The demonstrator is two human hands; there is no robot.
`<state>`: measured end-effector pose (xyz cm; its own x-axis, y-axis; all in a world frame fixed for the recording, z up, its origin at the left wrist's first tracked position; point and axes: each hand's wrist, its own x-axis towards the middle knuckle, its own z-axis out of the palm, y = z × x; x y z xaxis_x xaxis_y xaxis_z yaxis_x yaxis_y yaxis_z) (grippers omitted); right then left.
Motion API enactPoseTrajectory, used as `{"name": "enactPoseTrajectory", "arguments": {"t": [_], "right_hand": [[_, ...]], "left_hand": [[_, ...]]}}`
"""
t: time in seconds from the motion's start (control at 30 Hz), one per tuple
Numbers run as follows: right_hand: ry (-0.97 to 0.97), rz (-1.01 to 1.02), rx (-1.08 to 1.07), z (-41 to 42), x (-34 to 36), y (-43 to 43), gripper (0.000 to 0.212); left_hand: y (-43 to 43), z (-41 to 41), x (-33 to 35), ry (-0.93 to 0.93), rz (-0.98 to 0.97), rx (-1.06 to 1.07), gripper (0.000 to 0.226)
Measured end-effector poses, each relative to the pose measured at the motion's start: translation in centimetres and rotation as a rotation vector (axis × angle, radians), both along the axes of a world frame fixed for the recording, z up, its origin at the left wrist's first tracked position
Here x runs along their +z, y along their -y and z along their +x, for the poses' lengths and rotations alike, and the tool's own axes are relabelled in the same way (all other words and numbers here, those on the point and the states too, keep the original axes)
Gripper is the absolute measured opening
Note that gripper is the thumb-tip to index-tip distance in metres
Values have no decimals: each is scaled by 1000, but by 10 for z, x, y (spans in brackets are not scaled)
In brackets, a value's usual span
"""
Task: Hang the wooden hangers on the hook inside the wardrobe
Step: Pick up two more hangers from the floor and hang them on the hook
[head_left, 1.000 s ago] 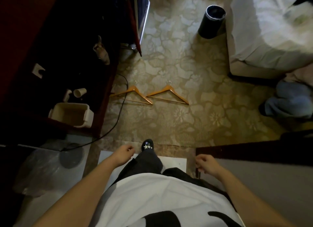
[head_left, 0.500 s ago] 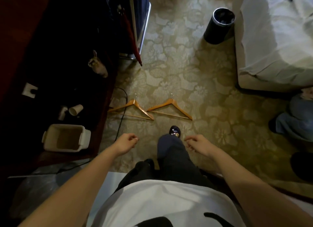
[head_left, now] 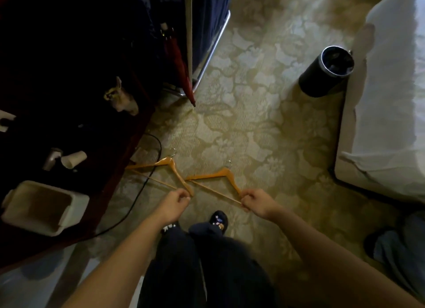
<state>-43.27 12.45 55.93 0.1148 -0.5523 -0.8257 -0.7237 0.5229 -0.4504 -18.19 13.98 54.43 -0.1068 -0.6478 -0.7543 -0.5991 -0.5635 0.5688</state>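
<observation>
Head view: pickup step. Left hand (head_left: 176,200) pinches the left hanger (head_left: 171,164) at its end, right hand (head_left: 255,200) the right hanger (head_left: 226,172) likewise; next, lift both clear of the carpet (head_left: 253,123).

Bedroom, hotel type — indicated by patterned carpet (head_left: 253,123), white-sheeted bed (head_left: 388,114), round black waste bin (head_left: 326,75) and dark wooden wardrobe unit (head_left: 76,54).

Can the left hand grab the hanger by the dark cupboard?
Probably yes: the left hand seems to pinch the near end of that hanger, nothing in between. A black cable crosses its far half, though.
</observation>
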Motion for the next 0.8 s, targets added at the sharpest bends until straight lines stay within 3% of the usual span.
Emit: {"name": "enactPoseTrajectory", "arguments": {"t": [0.1, 0.27, 0.4, 0.6, 0.8], "right_hand": [[-68, 4, 105, 2, -48, 34, 25], [-61, 49, -87, 20, -135, 68, 17], [-68, 75, -79, 35, -209, 74, 31], [-75, 168, -143, 39, -318, 68, 25], [-127, 193, -198, 30, -399, 56, 35]], "left_hand": [[29, 3, -45, 32, 13, 22, 10], [57, 7, -125, 96, 41, 49, 21], [64, 8, -194, 138, 39, 63, 27], [68, 15, -302, 151, 81, 98, 30], [59, 17, -383, 219, 107, 97, 35]]}}
